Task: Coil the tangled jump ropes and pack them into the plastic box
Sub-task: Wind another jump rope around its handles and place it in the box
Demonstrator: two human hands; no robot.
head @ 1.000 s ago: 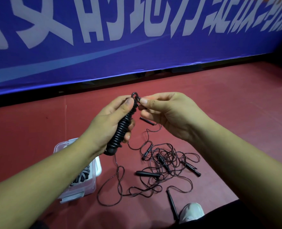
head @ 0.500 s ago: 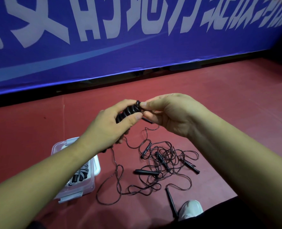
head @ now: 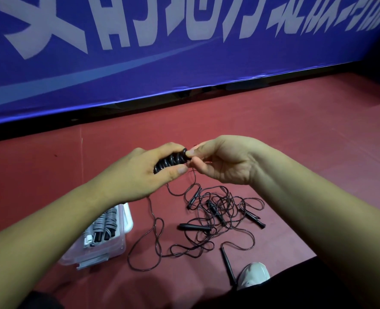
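Note:
My left hand point(head: 140, 175) grips a black jump rope wound tightly around its handles, the coiled bundle point(head: 171, 160) lying almost level. My right hand point(head: 224, 161) pinches the bundle's right end between thumb and forefinger. A loose strand of rope hangs from the bundle down to the floor. Below my hands a tangle of thin black ropes point(head: 218, 215) with several black handles lies on the red floor. The clear plastic box point(head: 120, 244) sits at lower left, partly hidden by my left forearm, with coiled grey and black ropes inside.
A blue banner with white characters point(head: 184, 52) runs along the back above a dark gap. A white shoe point(head: 254, 273) and dark trouser leg are at the bottom right. One handle point(head: 228, 265) lies beside the shoe. Red floor extends to the right.
The coiled bundle has tipped from upright to nearly level in my left hand. My right hand has stayed at its end, now pinching it closer.

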